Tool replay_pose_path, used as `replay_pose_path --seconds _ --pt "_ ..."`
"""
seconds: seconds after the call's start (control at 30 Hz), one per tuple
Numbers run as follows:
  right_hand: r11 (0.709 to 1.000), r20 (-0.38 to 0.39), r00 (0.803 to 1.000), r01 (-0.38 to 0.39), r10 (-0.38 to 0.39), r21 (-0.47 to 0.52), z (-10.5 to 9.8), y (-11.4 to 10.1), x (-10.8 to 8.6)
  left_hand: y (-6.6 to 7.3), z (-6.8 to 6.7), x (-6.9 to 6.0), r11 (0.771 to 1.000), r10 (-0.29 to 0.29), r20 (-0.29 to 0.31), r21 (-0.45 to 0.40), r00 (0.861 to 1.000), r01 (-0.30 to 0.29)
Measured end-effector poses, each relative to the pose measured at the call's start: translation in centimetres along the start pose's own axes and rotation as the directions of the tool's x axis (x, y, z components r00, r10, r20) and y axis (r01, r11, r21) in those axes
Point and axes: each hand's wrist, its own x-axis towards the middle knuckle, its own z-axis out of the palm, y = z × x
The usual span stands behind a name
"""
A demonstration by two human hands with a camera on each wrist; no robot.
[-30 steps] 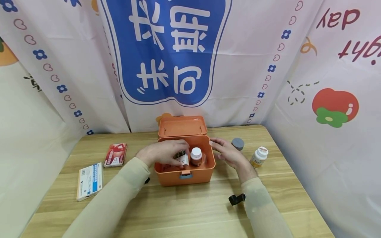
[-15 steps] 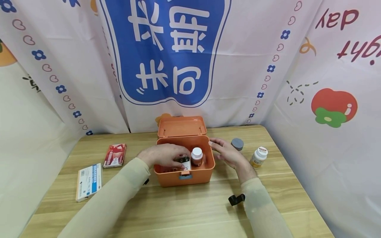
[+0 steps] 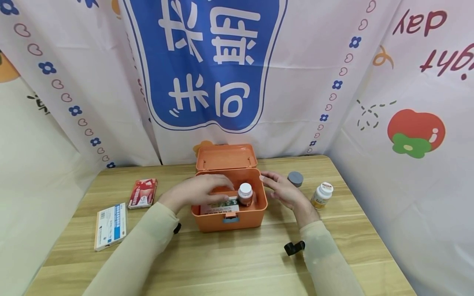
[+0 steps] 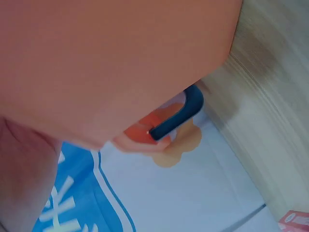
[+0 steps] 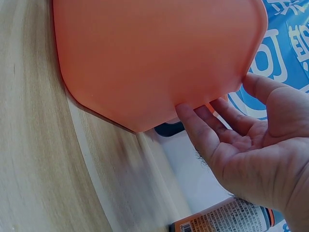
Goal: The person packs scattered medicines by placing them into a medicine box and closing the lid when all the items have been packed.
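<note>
An orange storage box (image 3: 214,224) stands on the table with its lid (image 3: 226,157) raised at the back. Over its left rim reaches my left hand (image 3: 201,190), fingers spread and apart from what lies inside. Below them a white medicine carton (image 3: 220,208) lies flat in the box. Beside the carton, a brown pill bottle with a white cap (image 3: 245,194) stands upright. My right hand (image 3: 283,190) touches the box's right side; in the right wrist view its fingertips (image 5: 183,110) rest on the outer wall, thumb near the rim. The left wrist view mostly shows the box wall (image 4: 111,58).
On the left of the table (image 3: 222,263) lie a red carton (image 3: 143,193) and a white-and-blue carton (image 3: 111,226). To the right stand a grey-capped bottle (image 3: 295,179), partly behind my right hand, and a white-capped bottle with a yellow label (image 3: 322,195). A printed curtain (image 3: 296,82) hangs behind.
My left hand lowered the white carton into the box, let go of it and drew back slightly up and left. The carton now lies flat. My right hand has stayed in place.
</note>
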Motion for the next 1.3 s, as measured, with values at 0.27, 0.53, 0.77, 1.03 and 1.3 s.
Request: replay_pose_path --seconds 0.27,0.53,0.77,1.03,1.3 --pt "1.0 0.0 1.0 -0.003 0.003 0.003 0.1 -0.2 0.0 -0.2 -0.1 -2.4 0.996 -0.074 -0.103 -0.066 0.992 0.067" --pt "1.0 0.005 1.0 -0.002 0.002 -0.002 0.0 -0.2 -0.1 -0.7 0.1 -4.1 0.993 -0.082 -0.226 -0.102 0.971 0.061" --pt "1.0 0.005 1.0 -0.001 0.001 0.0 0.1 -0.2 -0.1 -1.4 0.0 -5.6 0.984 -0.13 -0.291 -0.159 0.948 0.086" --pt "1.0 -0.01 1.0 -0.005 0.005 -0.009 0.2 -0.3 -0.2 -2.9 0.2 -6.9 0.974 -0.209 -0.391 -0.164 0.896 0.156" --pt "1.0 -0.02 1.0 -0.008 0.008 -0.03 0.4 -0.6 -0.3 -4.6 0.4 -8.1 0.946 -0.323 -0.513 -0.138 0.795 0.295"
